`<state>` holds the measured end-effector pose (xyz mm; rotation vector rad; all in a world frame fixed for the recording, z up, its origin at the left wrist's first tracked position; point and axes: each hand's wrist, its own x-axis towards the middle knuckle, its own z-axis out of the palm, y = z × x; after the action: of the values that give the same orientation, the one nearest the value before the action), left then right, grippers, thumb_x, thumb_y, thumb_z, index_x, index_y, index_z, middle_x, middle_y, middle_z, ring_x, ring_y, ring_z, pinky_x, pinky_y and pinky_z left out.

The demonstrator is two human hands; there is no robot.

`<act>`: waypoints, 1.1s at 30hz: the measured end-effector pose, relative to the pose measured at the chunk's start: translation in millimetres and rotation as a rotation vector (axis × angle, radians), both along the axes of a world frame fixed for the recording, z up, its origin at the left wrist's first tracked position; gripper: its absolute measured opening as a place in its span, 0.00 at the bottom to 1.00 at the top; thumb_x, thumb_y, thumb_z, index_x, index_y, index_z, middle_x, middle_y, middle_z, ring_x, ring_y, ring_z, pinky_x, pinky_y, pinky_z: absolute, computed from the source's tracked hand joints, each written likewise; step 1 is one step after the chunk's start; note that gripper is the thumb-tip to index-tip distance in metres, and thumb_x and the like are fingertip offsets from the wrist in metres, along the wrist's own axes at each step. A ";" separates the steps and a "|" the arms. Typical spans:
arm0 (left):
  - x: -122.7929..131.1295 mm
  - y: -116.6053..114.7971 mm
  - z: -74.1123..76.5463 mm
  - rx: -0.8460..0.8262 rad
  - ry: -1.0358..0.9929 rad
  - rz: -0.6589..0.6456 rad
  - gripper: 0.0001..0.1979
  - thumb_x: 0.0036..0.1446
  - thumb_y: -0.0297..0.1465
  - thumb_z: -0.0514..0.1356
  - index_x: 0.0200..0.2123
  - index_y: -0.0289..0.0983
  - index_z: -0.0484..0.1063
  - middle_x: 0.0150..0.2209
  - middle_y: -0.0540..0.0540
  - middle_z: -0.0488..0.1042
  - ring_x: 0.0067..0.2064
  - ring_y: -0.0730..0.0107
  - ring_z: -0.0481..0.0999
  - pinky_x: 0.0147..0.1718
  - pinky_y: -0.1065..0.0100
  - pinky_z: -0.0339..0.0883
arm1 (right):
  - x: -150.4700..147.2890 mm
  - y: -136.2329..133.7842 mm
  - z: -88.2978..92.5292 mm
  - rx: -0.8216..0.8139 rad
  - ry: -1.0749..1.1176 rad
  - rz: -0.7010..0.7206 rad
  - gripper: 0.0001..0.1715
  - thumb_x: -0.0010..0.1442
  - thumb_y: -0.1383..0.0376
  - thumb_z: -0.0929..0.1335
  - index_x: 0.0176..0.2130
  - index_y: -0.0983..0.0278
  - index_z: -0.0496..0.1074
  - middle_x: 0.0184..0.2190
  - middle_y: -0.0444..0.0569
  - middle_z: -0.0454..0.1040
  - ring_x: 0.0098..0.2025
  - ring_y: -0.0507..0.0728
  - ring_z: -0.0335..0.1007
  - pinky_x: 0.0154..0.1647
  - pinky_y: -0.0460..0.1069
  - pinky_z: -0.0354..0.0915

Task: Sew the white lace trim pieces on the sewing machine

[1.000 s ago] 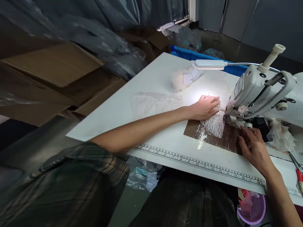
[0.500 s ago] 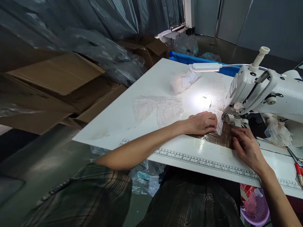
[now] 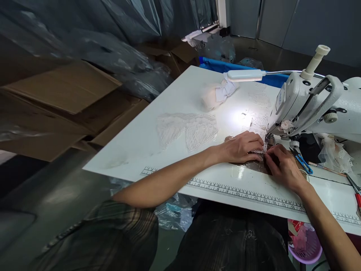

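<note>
My left hand (image 3: pixel 244 147) lies curled on the table just left of the needle area, its fingers closed on the near end of a white lace strip (image 3: pixel 258 121). Beside it, my right hand (image 3: pixel 282 163) pinches the edge of the same lace, fingertips almost meeting those of the left. The lace runs back along the left of the white sewing machine (image 3: pixel 291 101), by the presser foot (image 3: pixel 270 140). Brown shiny sheeting shows partly under both hands. Blue thread snips (image 3: pixel 303 162) rest right of my right hand.
White lace pieces (image 3: pixel 200 131) and a tied pale bundle (image 3: pixel 214 96) lie on the white table (image 3: pixel 135 143). A lamp (image 3: pixel 245 75) lights the work. A printed ruler (image 3: pixel 237 192) follows the front edge. Cardboard boxes (image 3: pixel 62 88) stand left; a purple basket (image 3: pixel 307 248) is below.
My right hand has moved left and away from me to the lace beside my left hand, closing its fingers on it. The blue snips are now uncovered. The view has shifted slightly.
</note>
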<state>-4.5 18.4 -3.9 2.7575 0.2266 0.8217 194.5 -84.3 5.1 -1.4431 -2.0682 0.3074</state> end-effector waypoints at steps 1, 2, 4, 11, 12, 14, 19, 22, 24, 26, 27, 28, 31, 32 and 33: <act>0.5 -0.6 0.1 0.012 -0.013 0.001 0.11 0.69 0.34 0.56 0.41 0.32 0.74 0.42 0.39 0.77 0.42 0.65 0.76 0.43 0.60 0.74 | -0.5 -0.5 -0.4 0.021 0.012 -0.024 0.09 0.67 0.62 0.62 0.37 0.62 0.68 0.35 0.52 0.72 0.35 0.58 0.71 0.36 0.53 0.70; 0.9 -1.0 0.6 0.009 -0.034 0.000 0.11 0.70 0.31 0.54 0.40 0.32 0.74 0.41 0.40 0.78 0.42 0.67 0.76 0.42 0.62 0.75 | -1.0 -1.3 -0.8 0.038 0.013 -0.051 0.08 0.67 0.62 0.62 0.38 0.62 0.69 0.35 0.52 0.72 0.35 0.57 0.70 0.36 0.53 0.70; 0.9 -1.0 2.5 -0.031 -0.104 -0.007 0.12 0.70 0.28 0.52 0.40 0.31 0.73 0.39 0.40 0.78 0.42 0.69 0.77 0.41 0.66 0.76 | -2.0 -3.1 -2.2 0.051 -0.031 -0.081 0.09 0.66 0.62 0.62 0.43 0.63 0.70 0.36 0.52 0.72 0.36 0.58 0.70 0.36 0.53 0.70; -3.0 0.0 4.4 -0.051 -0.073 -0.044 0.11 0.71 0.28 0.51 0.40 0.31 0.72 0.42 0.39 0.78 0.43 0.70 0.79 0.40 0.68 0.78 | -1.8 -9.5 -9.7 0.040 -0.236 0.071 0.22 0.62 0.72 0.61 0.51 0.61 0.75 0.38 0.54 0.68 0.40 0.60 0.67 0.39 0.55 0.72; -3.0 -0.5 3.0 -0.025 -0.060 -0.040 0.11 0.71 0.28 0.51 0.40 0.31 0.73 0.42 0.40 0.78 0.43 0.70 0.79 0.41 0.68 0.78 | -1.2 -10.8 -9.8 0.035 -0.221 0.069 0.21 0.62 0.72 0.61 0.50 0.61 0.75 0.39 0.54 0.68 0.41 0.60 0.67 0.40 0.56 0.72; -2.2 -1.5 -0.4 0.033 -0.042 -0.023 0.11 0.71 0.28 0.51 0.40 0.32 0.73 0.43 0.41 0.78 0.44 0.69 0.78 0.45 0.64 0.77 | -0.2 -13.4 -8.9 0.030 -0.190 0.067 0.21 0.62 0.71 0.62 0.49 0.60 0.77 0.39 0.54 0.68 0.42 0.60 0.67 0.41 0.56 0.72; 1.7 -1.9 -7.3 0.144 0.013 0.022 0.12 0.69 0.28 0.53 0.35 0.36 0.75 0.43 0.43 0.79 0.41 0.69 0.77 0.46 0.59 0.74 | 0.1 -18.0 -6.9 0.043 -0.157 0.086 0.20 0.63 0.70 0.62 0.48 0.59 0.79 0.40 0.54 0.70 0.42 0.59 0.68 0.42 0.57 0.73; 2.7 -1.3 -7.9 0.181 0.052 0.001 0.14 0.69 0.25 0.52 0.34 0.36 0.76 0.40 0.44 0.79 0.39 0.69 0.76 0.42 0.61 0.73 | -1.7 -19.3 -7.4 0.052 -0.152 0.082 0.20 0.62 0.70 0.63 0.48 0.59 0.79 0.39 0.55 0.71 0.42 0.60 0.69 0.41 0.57 0.73; 2.3 -0.8 -6.9 0.181 0.110 -0.031 0.15 0.69 0.24 0.51 0.34 0.35 0.75 0.40 0.44 0.80 0.38 0.70 0.76 0.41 0.63 0.72 | -1.0 -18.3 -4.7 0.042 -0.145 0.076 0.20 0.62 0.70 0.63 0.48 0.59 0.80 0.39 0.55 0.71 0.42 0.60 0.70 0.41 0.57 0.73; 1.6 -0.3 -5.0 0.179 0.164 -0.059 0.15 0.68 0.23 0.51 0.34 0.35 0.75 0.41 0.44 0.80 0.38 0.70 0.75 0.40 0.64 0.71 | 3.8 -13.6 2.2 -0.012 -0.124 0.107 0.20 0.61 0.70 0.63 0.47 0.59 0.80 0.39 0.55 0.72 0.42 0.60 0.70 0.42 0.57 0.73; 1.3 0.0 -3.8 0.187 0.179 -0.072 0.14 0.68 0.24 0.51 0.35 0.35 0.75 0.41 0.44 0.79 0.38 0.70 0.75 0.40 0.64 0.71 | 7.7 -9.6 6.8 -0.062 -0.103 0.145 0.20 0.61 0.70 0.63 0.46 0.58 0.80 0.39 0.54 0.73 0.42 0.59 0.71 0.43 0.56 0.73; 1.1 0.3 -2.6 0.201 0.184 -0.082 0.13 0.68 0.25 0.52 0.35 0.35 0.75 0.41 0.43 0.79 0.38 0.69 0.75 0.40 0.64 0.71 | 12.4 -4.6 11.5 -0.122 -0.079 0.181 0.20 0.60 0.70 0.64 0.46 0.58 0.80 0.40 0.53 0.75 0.42 0.58 0.72 0.44 0.55 0.73; 1.3 1.0 0.3 0.280 0.176 -0.097 0.11 0.69 0.28 0.54 0.36 0.35 0.75 0.40 0.43 0.79 0.37 0.69 0.75 0.39 0.64 0.70 | 25.7 11.6 19.7 -0.266 -0.021 0.137 0.21 0.60 0.68 0.63 0.48 0.59 0.79 0.39 0.50 0.78 0.38 0.55 0.74 0.41 0.51 0.73; 1.6 1.1 0.8 0.313 0.178 -0.097 0.12 0.69 0.28 0.54 0.35 0.35 0.75 0.40 0.43 0.79 0.36 0.70 0.75 0.38 0.64 0.70 | 28.4 15.6 19.1 -0.258 -0.023 0.079 0.22 0.60 0.68 0.63 0.50 0.59 0.79 0.39 0.50 0.79 0.37 0.56 0.74 0.41 0.51 0.73; 1.8 1.3 1.0 0.342 0.182 -0.094 0.12 0.68 0.27 0.53 0.34 0.35 0.75 0.40 0.43 0.80 0.35 0.70 0.75 0.38 0.64 0.70 | 29.7 18.3 16.7 -0.238 -0.030 0.036 0.23 0.60 0.67 0.63 0.51 0.60 0.78 0.40 0.51 0.79 0.38 0.56 0.74 0.40 0.51 0.73</act>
<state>-2.7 19.6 -2.9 3.1381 -0.0141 0.6355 224.2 -66.0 21.8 -1.5556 -2.1410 0.5661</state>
